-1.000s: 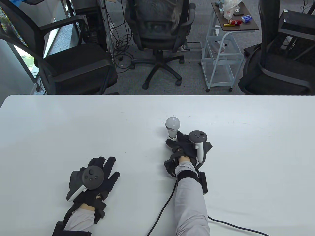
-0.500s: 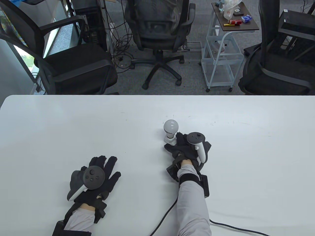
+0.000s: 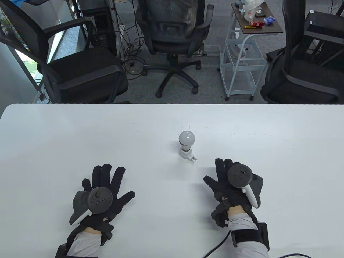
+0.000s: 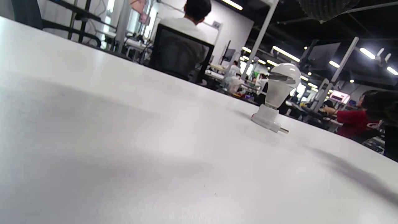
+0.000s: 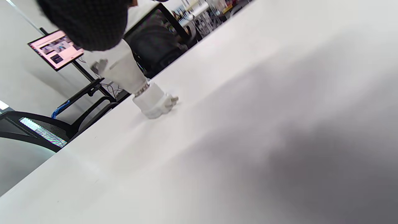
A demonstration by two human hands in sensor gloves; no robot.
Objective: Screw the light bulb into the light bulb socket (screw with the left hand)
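Note:
A white light bulb (image 3: 186,139) stands upright in a white plug-in socket (image 3: 186,154) on the white table (image 3: 53,139), near the middle. The socket's prongs point toward the front right. The bulb (image 4: 282,84) and socket (image 4: 267,118) also show in the left wrist view, and the bulb (image 5: 122,72) and socket (image 5: 152,101) in the right wrist view. My left hand (image 3: 103,182) lies flat with fingers spread at the front left, empty. My right hand (image 3: 228,178) lies flat at the front right, empty, a short way from the socket.
Office chairs (image 3: 174,35) and a small cart (image 3: 243,56) stand beyond the table's far edge. A black cable (image 3: 215,246) runs from my right wrist along the front edge.
My right hand let go of the socket and drew back toward the front right, now flat on the table. My left hand spread its fingers and shifted slightly. The bulb stays standing.

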